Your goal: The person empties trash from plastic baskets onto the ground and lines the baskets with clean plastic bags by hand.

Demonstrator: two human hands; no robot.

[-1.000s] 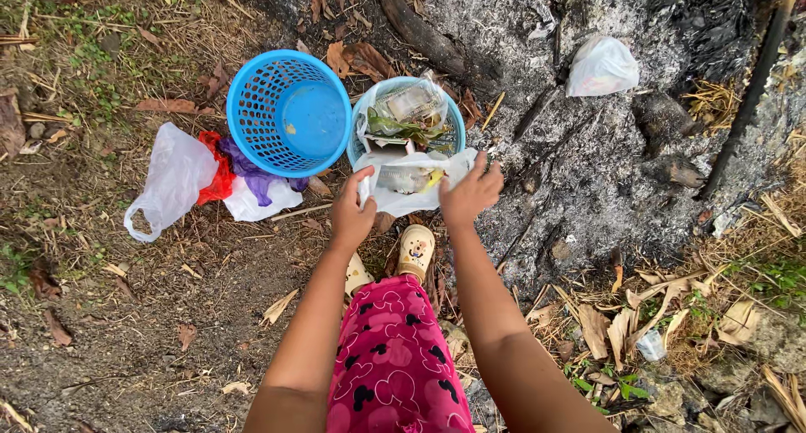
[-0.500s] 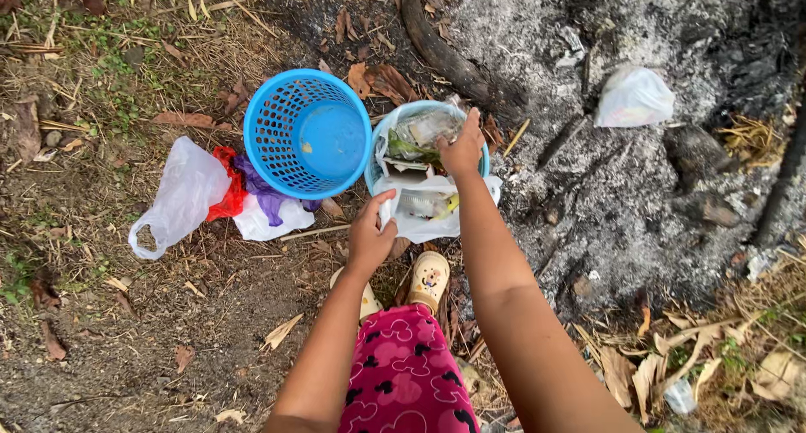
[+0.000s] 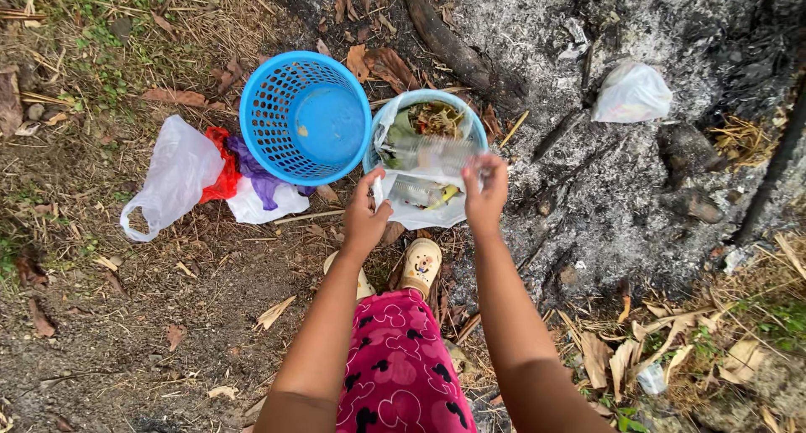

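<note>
My left hand (image 3: pixel 365 215) pinches the left edge of a white plastic bag (image 3: pixel 424 206) that lies open on the ground with a few wrappers inside. My right hand (image 3: pixel 485 189) holds a clear plastic wrapper (image 3: pixel 437 156) over that bag, just in front of a light blue basket (image 3: pixel 478 131) filled with rubbish and dry leaves. An empty blue mesh basket (image 3: pixel 304 116) stands to the left of the full one.
Crumpled white, red and purple plastic bags (image 3: pixel 206 179) lie left of the baskets. A tied white bag (image 3: pixel 631 93) sits on the grey ash patch (image 3: pixel 588 173) at the right. A charred branch (image 3: pixel 453 47) lies behind. My feet in pale clogs (image 3: pixel 420 265) stand below the bag.
My right hand reached into the full basket, then drew back toward me with a clear wrapper. My left hand has kept its hold on the bag's edge.
</note>
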